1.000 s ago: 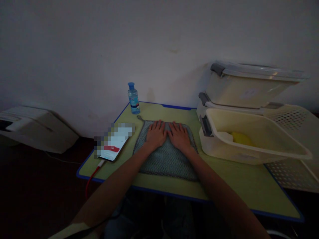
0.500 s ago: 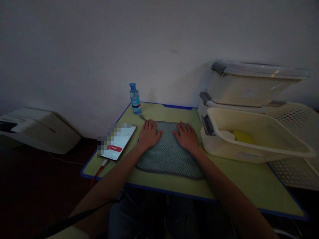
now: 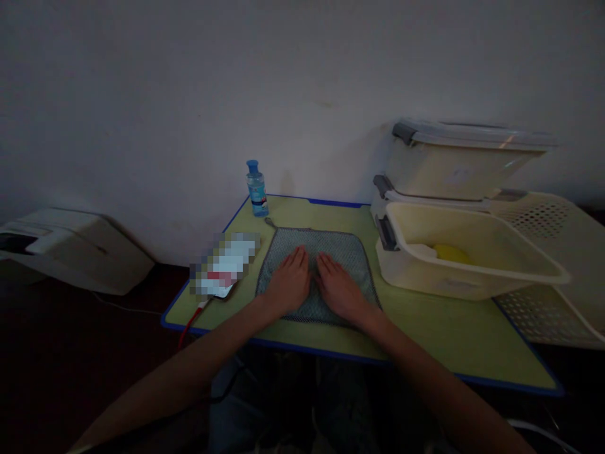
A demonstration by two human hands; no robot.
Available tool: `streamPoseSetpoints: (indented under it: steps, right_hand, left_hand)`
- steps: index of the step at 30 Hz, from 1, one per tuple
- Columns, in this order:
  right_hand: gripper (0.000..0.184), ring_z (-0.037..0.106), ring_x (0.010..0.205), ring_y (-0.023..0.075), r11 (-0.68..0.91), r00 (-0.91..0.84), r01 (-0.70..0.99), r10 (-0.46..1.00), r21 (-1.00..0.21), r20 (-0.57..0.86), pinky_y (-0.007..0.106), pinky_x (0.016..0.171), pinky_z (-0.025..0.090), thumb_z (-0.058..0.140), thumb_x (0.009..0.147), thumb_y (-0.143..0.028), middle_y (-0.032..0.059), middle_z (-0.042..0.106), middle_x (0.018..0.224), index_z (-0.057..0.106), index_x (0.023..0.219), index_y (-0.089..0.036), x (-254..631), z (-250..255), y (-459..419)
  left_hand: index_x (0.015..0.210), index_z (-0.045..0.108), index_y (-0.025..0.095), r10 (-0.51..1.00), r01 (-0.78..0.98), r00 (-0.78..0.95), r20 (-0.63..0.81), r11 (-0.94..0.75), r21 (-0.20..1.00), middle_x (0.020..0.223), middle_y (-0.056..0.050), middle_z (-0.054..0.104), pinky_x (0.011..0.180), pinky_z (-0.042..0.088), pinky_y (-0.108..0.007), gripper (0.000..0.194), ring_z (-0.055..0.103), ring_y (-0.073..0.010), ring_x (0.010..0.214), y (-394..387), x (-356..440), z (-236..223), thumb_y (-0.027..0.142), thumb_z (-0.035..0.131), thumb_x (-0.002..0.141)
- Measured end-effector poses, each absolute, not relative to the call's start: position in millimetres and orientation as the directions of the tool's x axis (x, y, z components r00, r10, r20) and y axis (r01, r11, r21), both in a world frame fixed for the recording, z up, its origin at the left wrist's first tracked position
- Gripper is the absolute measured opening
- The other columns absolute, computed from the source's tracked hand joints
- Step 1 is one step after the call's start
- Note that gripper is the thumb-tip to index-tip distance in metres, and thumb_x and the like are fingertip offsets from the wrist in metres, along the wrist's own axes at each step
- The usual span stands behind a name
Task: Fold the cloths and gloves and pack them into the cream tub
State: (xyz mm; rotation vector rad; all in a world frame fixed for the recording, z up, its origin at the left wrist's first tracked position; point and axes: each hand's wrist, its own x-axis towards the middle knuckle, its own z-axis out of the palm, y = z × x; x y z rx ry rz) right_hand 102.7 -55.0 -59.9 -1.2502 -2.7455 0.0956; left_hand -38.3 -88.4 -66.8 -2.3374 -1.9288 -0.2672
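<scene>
A grey mesh cloth (image 3: 331, 249) lies spread flat on a yellow-green table (image 3: 425, 328) with a blue edge. My left hand (image 3: 289, 282) rests palm down on the cloth's near middle, fingers stretched out. Right beside it my right hand (image 3: 335, 287) lies flat in the same way, fingers out, almost touching the left. Neither hand holds anything.
A phone (image 3: 225, 272) with a red cable lies left of the cloth. A small blue bottle (image 3: 256, 189) stands at the table's back edge. Open cream bins (image 3: 467, 265) with a yellow item inside and a lidded box (image 3: 463, 157) stand at the right, on a perforated basket (image 3: 548, 302).
My hands spread apart to the cloth's far corners, then came back together and slid toward me to the cloth's near middle.
</scene>
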Motion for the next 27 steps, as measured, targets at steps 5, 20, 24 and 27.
streamPoseSetpoints:
  steps: [5,20,24,27]
  right_hand:
    - [0.058,0.026,0.135,0.0258,0.661,-0.654,0.742,0.750,-0.109,0.098,0.043,0.110,0.023,0.027,0.092,-0.038,0.0153,0.033,0.144,0.035,0.138,-0.003,112,-74,-63]
    - [0.064,0.022,0.136,0.0263,0.667,-0.662,0.741,0.745,-0.078,0.075,0.044,0.110,0.024,0.025,0.091,-0.050,0.0093,0.030,0.147,0.031,0.140,-0.009,150,-74,-63]
    - [0.063,0.022,0.136,0.0260,0.658,-0.656,0.749,0.753,-0.078,0.062,0.045,0.110,0.023,0.026,0.091,-0.049,0.0092,0.030,0.146,0.031,0.140,-0.010,149,-72,-64]
    - [0.062,0.022,0.136,0.0261,0.659,-0.655,0.749,0.752,-0.073,0.069,0.044,0.110,0.023,0.027,0.091,-0.048,0.0091,0.031,0.146,0.032,0.140,-0.010,149,-71,-65]
  left_hand:
    - [0.137,0.034,0.009,0.968,0.980,0.179,0.175,-0.191,0.054,0.146,-0.013,0.030,0.110,0.027,-0.040,0.055,0.028,-0.0238,0.135,-105,-47,-81,0.040,0.027,0.093]
    - [0.140,0.029,0.020,0.951,0.956,0.275,0.144,-0.286,0.068,0.150,-0.007,0.024,0.111,0.023,-0.042,0.056,0.020,-0.0228,0.138,-125,-88,-82,0.049,0.023,0.093]
    - [0.140,0.030,0.020,0.951,0.956,0.273,0.145,-0.285,0.069,0.149,-0.008,0.025,0.111,0.023,-0.042,0.056,0.020,-0.0225,0.138,-124,-87,-83,0.048,0.024,0.093]
    - [0.140,0.030,0.019,0.951,0.956,0.275,0.140,-0.286,0.064,0.149,-0.008,0.024,0.111,0.023,-0.042,0.055,0.020,-0.0227,0.138,-123,-86,-82,0.047,0.024,0.093]
